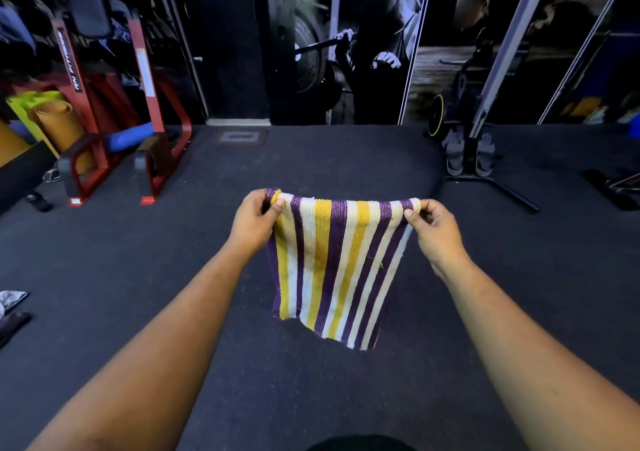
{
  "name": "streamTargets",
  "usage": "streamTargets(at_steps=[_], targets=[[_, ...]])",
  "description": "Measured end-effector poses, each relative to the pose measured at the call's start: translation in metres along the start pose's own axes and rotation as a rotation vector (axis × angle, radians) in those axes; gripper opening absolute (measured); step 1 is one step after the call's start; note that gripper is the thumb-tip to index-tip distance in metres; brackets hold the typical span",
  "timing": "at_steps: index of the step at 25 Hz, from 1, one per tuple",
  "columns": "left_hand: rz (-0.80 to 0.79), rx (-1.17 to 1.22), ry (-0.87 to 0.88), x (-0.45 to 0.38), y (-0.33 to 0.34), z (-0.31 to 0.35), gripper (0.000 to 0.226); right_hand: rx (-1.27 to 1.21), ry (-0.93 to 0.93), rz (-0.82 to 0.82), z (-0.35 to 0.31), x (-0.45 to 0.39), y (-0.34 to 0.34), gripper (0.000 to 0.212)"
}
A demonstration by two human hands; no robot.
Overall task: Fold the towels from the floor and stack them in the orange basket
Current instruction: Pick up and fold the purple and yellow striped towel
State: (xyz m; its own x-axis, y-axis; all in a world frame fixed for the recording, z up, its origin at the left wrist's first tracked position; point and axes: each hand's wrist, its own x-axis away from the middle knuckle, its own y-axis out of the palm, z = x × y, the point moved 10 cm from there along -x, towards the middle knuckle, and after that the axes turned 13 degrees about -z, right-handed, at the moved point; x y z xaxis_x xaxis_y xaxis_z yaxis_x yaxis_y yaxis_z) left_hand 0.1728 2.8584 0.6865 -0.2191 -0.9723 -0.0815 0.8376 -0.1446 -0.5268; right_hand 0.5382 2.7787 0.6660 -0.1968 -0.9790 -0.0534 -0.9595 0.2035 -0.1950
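I see both forearms reaching out over the dark floor (138,260). My left hand (252,222) and right hand (437,231) each pinch a top corner of the striped towel (336,267), grip closed, the towel hanging above the floor. Beyond stands a red rack (149,111).

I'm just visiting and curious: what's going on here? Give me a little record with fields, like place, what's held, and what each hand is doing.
place: gym room with dark floor
held item: striped towel, purple, yellow and white, hanging in the air
left hand: pinches the towel's upper left corner
right hand: pinches the towel's upper right corner
towel state: appears doubled over along the top edge, lower edge uneven
orange basket: not in view
nearby: red exercise frame at left, grey cloth at far left edge
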Motion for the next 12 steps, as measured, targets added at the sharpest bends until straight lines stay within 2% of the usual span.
streamTargets(at_steps=[2, 4, 9, 12], targets=[[0.007, 0.259, 0.043, 0.010, 0.004, 0.003, 0.008, 0.006, -0.021, -0.003, -0.006, -0.004, -0.001, 0.007], [0.036, 0.305, 0.069, 0.015, 0.001, 0.007, 0.006, 0.008, -0.047, 0.010, -0.014, -0.006, -0.002, 0.005], [0.130, 0.318, 0.107, 0.017, -0.013, 0.016, 0.013, -0.085, -0.168, -0.015, -0.040, -0.009, -0.004, 0.014], [0.227, 0.532, 0.211, 0.020, -0.033, 0.040, 0.037, -0.206, -0.261, 0.004, -0.063, -0.010, -0.010, 0.024]])
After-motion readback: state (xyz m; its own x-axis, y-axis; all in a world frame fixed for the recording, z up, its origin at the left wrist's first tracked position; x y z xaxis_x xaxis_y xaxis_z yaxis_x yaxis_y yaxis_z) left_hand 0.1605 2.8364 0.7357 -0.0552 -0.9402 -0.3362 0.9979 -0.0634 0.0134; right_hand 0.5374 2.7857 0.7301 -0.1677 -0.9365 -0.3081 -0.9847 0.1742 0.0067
